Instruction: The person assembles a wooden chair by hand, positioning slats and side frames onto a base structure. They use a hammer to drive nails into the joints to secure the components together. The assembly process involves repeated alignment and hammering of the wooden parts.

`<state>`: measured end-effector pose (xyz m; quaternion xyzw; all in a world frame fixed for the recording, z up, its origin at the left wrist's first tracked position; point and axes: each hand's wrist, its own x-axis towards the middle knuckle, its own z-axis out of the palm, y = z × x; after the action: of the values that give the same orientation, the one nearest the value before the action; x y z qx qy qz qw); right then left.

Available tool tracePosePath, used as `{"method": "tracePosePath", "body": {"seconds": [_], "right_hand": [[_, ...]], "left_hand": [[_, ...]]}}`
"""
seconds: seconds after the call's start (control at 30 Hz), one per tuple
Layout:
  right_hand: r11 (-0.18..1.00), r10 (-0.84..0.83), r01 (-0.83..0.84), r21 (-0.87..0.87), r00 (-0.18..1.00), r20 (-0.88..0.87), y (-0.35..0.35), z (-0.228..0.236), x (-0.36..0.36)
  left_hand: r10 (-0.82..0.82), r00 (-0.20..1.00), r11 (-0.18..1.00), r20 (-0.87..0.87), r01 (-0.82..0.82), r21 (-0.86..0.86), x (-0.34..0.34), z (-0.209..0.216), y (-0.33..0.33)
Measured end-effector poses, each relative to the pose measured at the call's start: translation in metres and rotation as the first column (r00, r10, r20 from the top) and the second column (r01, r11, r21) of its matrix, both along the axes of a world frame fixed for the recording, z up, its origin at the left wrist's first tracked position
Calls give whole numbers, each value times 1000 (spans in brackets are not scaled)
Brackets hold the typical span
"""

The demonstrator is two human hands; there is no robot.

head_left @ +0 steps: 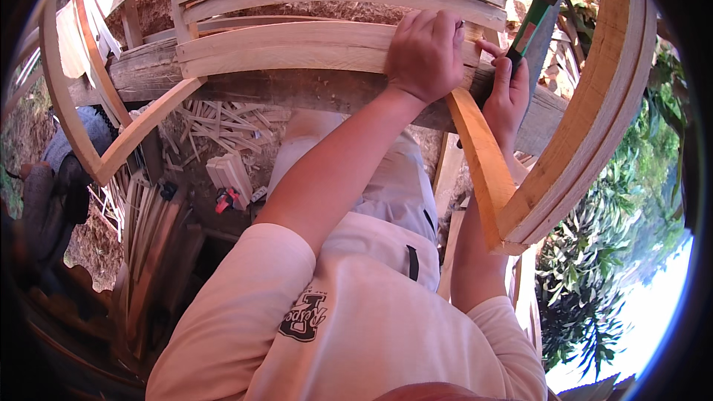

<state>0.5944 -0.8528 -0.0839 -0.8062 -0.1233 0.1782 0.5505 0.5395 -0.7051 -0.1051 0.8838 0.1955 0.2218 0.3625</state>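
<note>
head: left fisheye, head-worn | looks down | shirt (401,319) nearest, left hand (425,56) and right hand (508,96) farther out

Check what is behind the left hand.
The slat runs behind the left hand, with a little wood showing to the hand's right. The stretch under the hand is covered, so its surface there cannot be seen.
</note>
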Motion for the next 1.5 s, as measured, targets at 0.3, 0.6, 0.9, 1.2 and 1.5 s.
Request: {"method": "tracePosePath", "body": {"seconds": [0.3,0.6,0.9,1.2,1.5], "right_hand": [[999,16,-15,-39,999,28,0,-1,0],[998,10,-9,-67,1000,12,-1,1,1],[1000,-6,6,6,1000,0,-3,-7,1],[997,-57,64,46,988,-144,9,10,-4],[1000,-2,1,-19,1000,-28,-3,-8,3]], "left_hand": [[27,999,981,25,-22,-195,-3,9,1],[-110,994,936,2,104,-336,1,18,16],[-80,994,972,-77,60,-226,3,11,9],[-105,994,988,-25,101,-119,3,5,9],[-81,996,992,-32,78,-101,1,9,8]]}}
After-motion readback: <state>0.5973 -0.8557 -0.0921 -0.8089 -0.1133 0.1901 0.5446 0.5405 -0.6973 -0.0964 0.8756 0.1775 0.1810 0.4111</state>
